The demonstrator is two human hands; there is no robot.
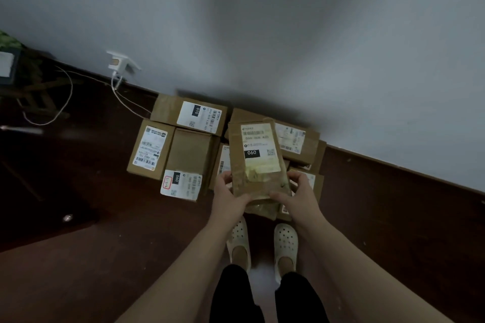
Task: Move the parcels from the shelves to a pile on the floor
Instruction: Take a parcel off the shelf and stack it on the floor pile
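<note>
A flat brown cardboard parcel (256,157) with a white label marked 060 is held above the pile on the floor. My left hand (227,195) grips its near left corner, and my right hand (299,195) grips its near right corner. Below and around it lie several taped cardboard parcels against the wall: one labelled 010 (189,113), one at the left (151,149), one in the middle (187,155) and one at the right (296,139). Parcels under the held one are partly hidden.
Dark brown floor (105,257) spreads to the left and right of the pile. A grey wall (288,34) stands behind it. A white wall socket with a plug (119,63) and trailing cables (65,102) sit at the left. My feet in pale clogs (262,244) stand just before the pile.
</note>
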